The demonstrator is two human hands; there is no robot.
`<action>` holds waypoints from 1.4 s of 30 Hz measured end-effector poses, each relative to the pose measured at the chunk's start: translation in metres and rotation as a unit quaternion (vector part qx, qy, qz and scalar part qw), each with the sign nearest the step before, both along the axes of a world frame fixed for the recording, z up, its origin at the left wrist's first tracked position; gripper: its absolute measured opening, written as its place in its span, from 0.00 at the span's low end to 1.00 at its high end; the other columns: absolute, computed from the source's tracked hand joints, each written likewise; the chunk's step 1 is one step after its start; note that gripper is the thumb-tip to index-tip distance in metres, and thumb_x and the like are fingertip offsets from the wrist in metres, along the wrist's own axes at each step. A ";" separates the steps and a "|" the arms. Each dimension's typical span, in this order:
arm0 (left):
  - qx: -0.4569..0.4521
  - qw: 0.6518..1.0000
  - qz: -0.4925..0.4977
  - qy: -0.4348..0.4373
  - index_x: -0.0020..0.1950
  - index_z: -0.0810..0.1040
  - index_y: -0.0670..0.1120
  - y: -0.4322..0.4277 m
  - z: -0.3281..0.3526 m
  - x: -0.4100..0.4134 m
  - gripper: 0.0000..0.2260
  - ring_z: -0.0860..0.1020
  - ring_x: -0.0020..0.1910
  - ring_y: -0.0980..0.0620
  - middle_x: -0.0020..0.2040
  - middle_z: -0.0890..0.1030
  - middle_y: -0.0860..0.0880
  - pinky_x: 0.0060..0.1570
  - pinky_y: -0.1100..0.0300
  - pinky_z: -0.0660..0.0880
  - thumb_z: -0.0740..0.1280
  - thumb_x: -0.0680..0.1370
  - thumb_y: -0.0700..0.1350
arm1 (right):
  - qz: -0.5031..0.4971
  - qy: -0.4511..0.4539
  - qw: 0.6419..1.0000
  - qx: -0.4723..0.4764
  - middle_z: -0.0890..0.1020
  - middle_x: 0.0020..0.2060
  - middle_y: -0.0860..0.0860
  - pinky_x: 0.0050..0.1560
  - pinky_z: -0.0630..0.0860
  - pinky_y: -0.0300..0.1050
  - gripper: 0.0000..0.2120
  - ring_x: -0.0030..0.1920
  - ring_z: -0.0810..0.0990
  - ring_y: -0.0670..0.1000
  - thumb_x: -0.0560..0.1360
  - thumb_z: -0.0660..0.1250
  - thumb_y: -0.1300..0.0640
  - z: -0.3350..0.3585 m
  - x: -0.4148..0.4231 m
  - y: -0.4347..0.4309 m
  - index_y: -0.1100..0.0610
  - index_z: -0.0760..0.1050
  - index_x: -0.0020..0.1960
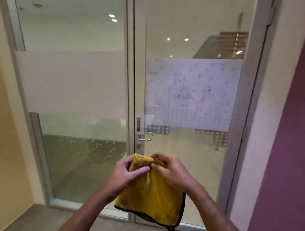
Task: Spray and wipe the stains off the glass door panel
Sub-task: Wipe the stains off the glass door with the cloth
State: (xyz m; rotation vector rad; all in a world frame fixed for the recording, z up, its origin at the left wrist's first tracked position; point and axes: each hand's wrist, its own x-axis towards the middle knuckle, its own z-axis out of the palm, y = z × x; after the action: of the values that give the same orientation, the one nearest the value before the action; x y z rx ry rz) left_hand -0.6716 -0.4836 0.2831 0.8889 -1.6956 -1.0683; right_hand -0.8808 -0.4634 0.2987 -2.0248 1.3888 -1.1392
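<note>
While both hands grip its upper edge in front of the door, the yellow cloth (151, 196) hangs folded with its long axis near vertical, black-trimmed lower edge sloping down toward the right, where a small loop tag dangles at the bottom corner. The left hand (124, 173) pinches the top left corner, thumb pressed flat across the cloth's face and fingers curled behind it. The right hand (170, 169) bunches the top right part, its fingers closed tight over the gathered fabric. The cloth sits low, just below the door handle (145, 137), clear of the glass. Above, the glass door panel (192, 92) carries a frosted band marked with small blue-purple spots and faint smears near its middle.
</note>
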 end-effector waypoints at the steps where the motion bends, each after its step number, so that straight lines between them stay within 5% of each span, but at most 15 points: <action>1: -0.007 1.000 -0.011 -0.009 0.53 0.87 0.50 -0.012 0.002 -0.011 0.10 0.86 0.47 0.56 0.50 0.89 0.48 0.46 0.63 0.81 0.79 0.73 0.46 | -0.013 -0.002 1.000 -0.001 0.85 0.50 0.40 0.53 0.80 0.37 0.08 0.53 0.83 0.39 0.80 0.69 0.51 -0.001 -0.012 -0.006 0.43 0.80 0.57; 7: -0.025 0.997 -0.067 -0.034 0.52 0.88 0.48 -0.083 0.003 -0.071 0.08 0.86 0.48 0.53 0.48 0.89 0.46 0.48 0.58 0.81 0.79 0.74 0.46 | -0.100 0.002 0.995 -0.021 0.86 0.50 0.39 0.55 0.78 0.37 0.12 0.52 0.83 0.37 0.78 0.70 0.51 -0.007 -0.064 -0.052 0.32 0.79 0.51; 10: -0.032 0.997 -0.065 -0.039 0.51 0.87 0.50 -0.123 0.000 -0.098 0.04 0.85 0.46 0.54 0.47 0.88 0.47 0.48 0.57 0.80 0.76 0.76 0.46 | -0.164 -0.005 0.984 -0.066 0.85 0.50 0.36 0.55 0.76 0.33 0.10 0.53 0.82 0.36 0.76 0.72 0.51 -0.014 -0.077 -0.083 0.37 0.81 0.54; 16: 0.007 0.999 -0.040 -0.016 0.48 0.86 0.45 -0.217 0.000 -0.145 0.04 0.86 0.48 0.48 0.45 0.89 0.47 0.54 0.47 0.82 0.75 0.77 0.45 | -0.343 -0.127 0.916 -0.165 0.85 0.53 0.40 0.59 0.79 0.48 0.15 0.56 0.82 0.43 0.75 0.75 0.58 -0.043 -0.076 -0.139 0.40 0.79 0.56; 19: 0.030 0.997 -0.065 -0.003 0.50 0.85 0.44 -0.260 0.006 -0.166 0.06 0.87 0.51 0.45 0.46 0.89 0.48 0.53 0.50 0.82 0.74 0.78 0.46 | -0.369 -0.157 0.904 -0.149 0.84 0.54 0.40 0.57 0.78 0.44 0.23 0.57 0.83 0.46 0.72 0.79 0.58 -0.060 -0.069 -0.170 0.36 0.75 0.57; 22: 0.051 0.994 -0.097 0.010 0.51 0.84 0.46 -0.294 0.010 -0.186 0.07 0.87 0.48 0.51 0.47 0.89 0.49 0.47 0.61 0.82 0.73 0.79 0.48 | -0.361 -0.136 0.921 -0.060 0.75 0.66 0.39 0.64 0.71 0.39 0.37 0.70 0.74 0.46 0.70 0.79 0.48 -0.062 -0.071 -0.200 0.42 0.65 0.74; 24: 0.069 0.989 -0.125 0.024 0.53 0.84 0.45 -0.313 0.011 -0.200 0.08 0.86 0.48 0.54 0.49 0.89 0.48 0.50 0.59 0.82 0.71 0.80 0.49 | -0.334 -0.127 0.934 -0.012 0.65 0.75 0.43 0.73 0.66 0.42 0.50 0.77 0.65 0.46 0.69 0.79 0.44 -0.059 -0.080 -0.221 0.48 0.52 0.81; 27: 0.081 0.984 -0.157 0.026 0.54 0.83 0.43 -0.338 0.012 -0.224 0.11 0.85 0.48 0.54 0.50 0.89 0.47 0.55 0.52 0.82 0.70 0.81 0.50 | -0.319 -0.071 0.944 0.033 0.48 0.82 0.43 0.80 0.54 0.45 0.62 0.82 0.49 0.45 0.67 0.77 0.40 -0.052 -0.093 -0.255 0.50 0.35 0.82; 30: 0.085 0.979 -0.184 0.019 0.46 0.80 0.46 -0.357 0.017 -0.251 0.08 0.80 0.43 0.54 0.42 0.83 0.50 0.49 0.55 0.78 0.67 0.82 0.49 | -0.359 -0.058 0.931 0.039 0.46 0.82 0.45 0.81 0.50 0.44 0.66 0.83 0.45 0.45 0.64 0.77 0.39 -0.050 -0.109 -0.287 0.49 0.32 0.81; 34: 0.071 0.975 -0.212 0.010 0.46 0.76 0.49 -0.374 0.028 -0.294 0.07 0.75 0.42 0.51 0.41 0.77 0.48 0.44 0.57 0.72 0.65 0.83 0.46 | -0.425 -0.104 0.899 0.001 0.50 0.82 0.47 0.77 0.62 0.49 0.60 0.82 0.52 0.49 0.67 0.80 0.50 -0.053 -0.145 -0.326 0.49 0.40 0.82; 37: 0.057 0.975 -0.214 0.004 0.50 0.77 0.44 -0.388 0.036 -0.332 0.06 0.75 0.43 0.49 0.43 0.78 0.45 0.48 0.53 0.72 0.64 0.84 0.45 | -0.445 -0.151 0.882 -0.045 0.61 0.80 0.47 0.61 0.74 0.48 0.50 0.73 0.71 0.52 0.72 0.75 0.58 -0.054 -0.178 -0.353 0.44 0.46 0.82; 39: 0.051 0.980 -0.193 -0.014 0.51 0.78 0.41 -0.398 0.043 -0.358 0.09 0.77 0.44 0.50 0.44 0.80 0.47 0.48 0.54 0.74 0.65 0.83 0.46 | -0.452 -0.202 0.867 -0.055 0.72 0.73 0.49 0.50 0.76 0.48 0.42 0.59 0.80 0.53 0.77 0.70 0.56 -0.053 -0.201 -0.371 0.40 0.49 0.81; 42: -0.006 0.987 -0.147 -0.058 0.51 0.77 0.47 -0.412 0.054 -0.397 0.04 0.77 0.43 0.53 0.44 0.80 0.51 0.47 0.57 0.74 0.67 0.82 0.47 | -0.427 -0.287 0.856 -0.053 0.81 0.59 0.47 0.41 0.83 0.58 0.31 0.49 0.84 0.57 0.78 0.63 0.48 -0.045 -0.230 -0.392 0.33 0.55 0.77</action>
State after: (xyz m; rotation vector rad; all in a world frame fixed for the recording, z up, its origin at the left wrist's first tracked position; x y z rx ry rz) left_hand -1.0683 -0.8960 0.3375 0.7182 -1.9738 -1.2178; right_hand -1.1111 -0.8556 0.2538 -0.8923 1.9260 -1.9931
